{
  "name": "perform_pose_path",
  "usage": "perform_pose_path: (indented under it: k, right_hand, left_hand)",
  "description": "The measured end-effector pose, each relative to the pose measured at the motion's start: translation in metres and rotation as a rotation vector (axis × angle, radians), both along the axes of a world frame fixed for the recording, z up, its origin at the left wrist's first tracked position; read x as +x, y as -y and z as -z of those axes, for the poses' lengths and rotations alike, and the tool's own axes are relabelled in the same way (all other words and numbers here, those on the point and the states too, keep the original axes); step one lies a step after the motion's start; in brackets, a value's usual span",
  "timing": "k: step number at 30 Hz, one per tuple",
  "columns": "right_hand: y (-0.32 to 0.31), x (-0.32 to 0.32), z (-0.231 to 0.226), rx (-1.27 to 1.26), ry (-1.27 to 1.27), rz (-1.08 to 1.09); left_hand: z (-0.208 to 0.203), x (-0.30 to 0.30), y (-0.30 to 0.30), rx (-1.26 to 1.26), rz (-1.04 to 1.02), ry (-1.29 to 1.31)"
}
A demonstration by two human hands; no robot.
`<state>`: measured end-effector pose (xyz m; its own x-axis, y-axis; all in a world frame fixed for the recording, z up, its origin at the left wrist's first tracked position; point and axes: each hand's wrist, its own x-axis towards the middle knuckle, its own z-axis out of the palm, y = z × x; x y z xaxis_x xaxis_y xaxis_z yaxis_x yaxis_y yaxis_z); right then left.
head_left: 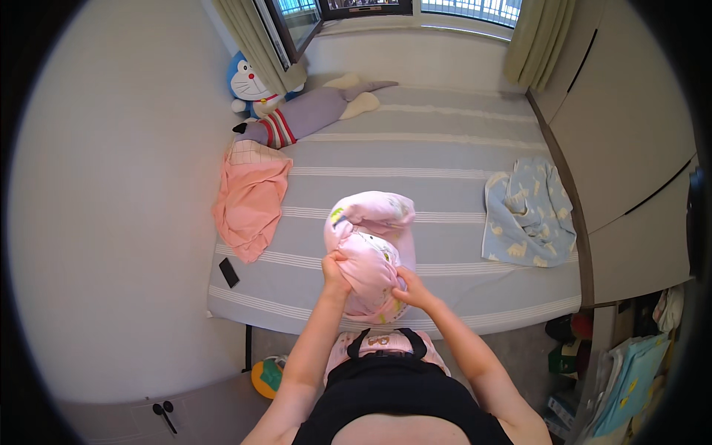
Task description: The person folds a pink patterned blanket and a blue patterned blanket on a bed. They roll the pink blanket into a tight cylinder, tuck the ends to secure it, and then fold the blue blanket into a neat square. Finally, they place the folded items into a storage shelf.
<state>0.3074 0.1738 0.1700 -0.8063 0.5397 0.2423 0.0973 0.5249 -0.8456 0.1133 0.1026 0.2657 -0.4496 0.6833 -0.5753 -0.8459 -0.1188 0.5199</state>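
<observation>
At the near side of the bed I hold a pink, softly padded cloth bundle (363, 267) with small printed patterns. It looks folded or rolled on itself, with a raised rim at its far end; whether it is a quilt or a pillow cover I cannot tell. My left hand (336, 273) grips its left side, the thumb on top. On its lower right side, my right hand (415, 289) pinches the fabric between thumb and fingers. Both hands are closed, and some fingers are hidden in the folds.
The bed (445, 193) has a striped grey-blue sheet. A coral cloth (252, 196) and black phone (229, 273) lie left, a pale blue blanket (528, 211) right. A long plush toy (311, 115) and blue plush toy (248, 81) are far left. A wardrobe (623, 148) borders the right.
</observation>
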Motion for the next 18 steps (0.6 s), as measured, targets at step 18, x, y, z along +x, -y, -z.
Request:
perform_pose_path:
  k: [18]
  right_hand:
    - [0.002, -0.023, -0.091, -0.118, 0.026, -0.12]
  left_hand:
    - [0.008, -0.001, 0.022, 0.253, -0.004, 0.064]
